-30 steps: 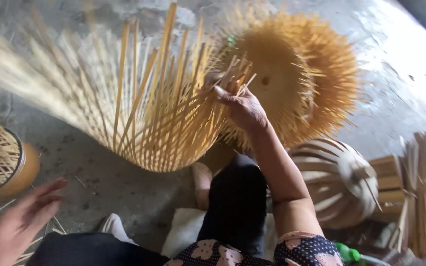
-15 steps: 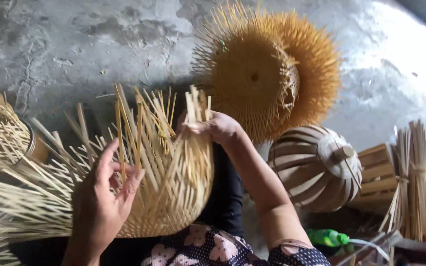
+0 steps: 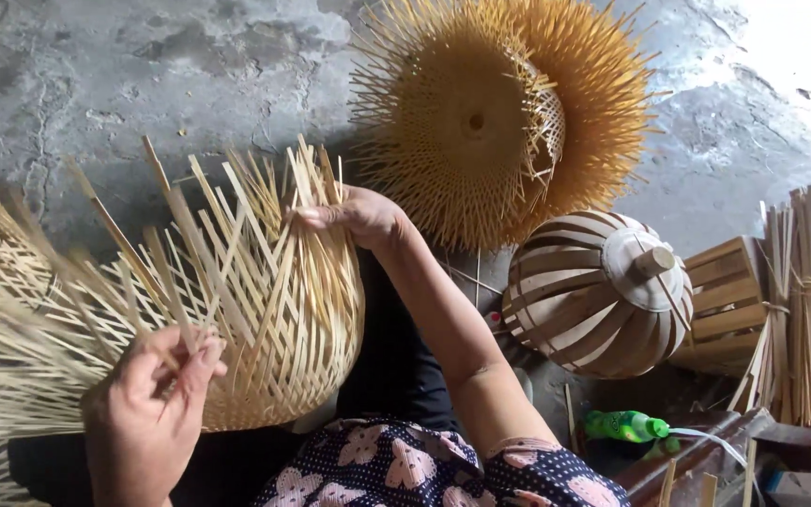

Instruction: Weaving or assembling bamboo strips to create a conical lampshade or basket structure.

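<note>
Bamboo strips make up the half-woven basket (image 3: 265, 329) on my lap; its woven bowl faces me and the loose strip ends fan out away from me and to my left. My left hand (image 3: 147, 399) sits at the near-left edge of the basket, fingers curled, pinching one strip between thumb and forefinger. My right hand (image 3: 359, 218) rests on the far-right rim of the basket, palm down, fingers pressed together over a bunch of upright strips to hold them flat.

Judged from this grip, the step in hand is lacing a strip through the uprights. To do it well:

1. Keep the right hand firm on the rim so that the uprights do not spring apart.
2. Feed the pinched strip close to the woven edge, leaving no gap.
3. Bend the strip gently; thin bamboo will likely crack if kinked.

Beyond the basket, on the concrete floor (image 3: 96, 84), lie two stacked finished weaves (image 3: 481, 122) with bristling edges. Right of the basket stands a slatted wooden mould (image 3: 598, 291), and further right a tied strip bundle (image 3: 804, 310). A green bottle (image 3: 626, 425) lies near the mould.
</note>
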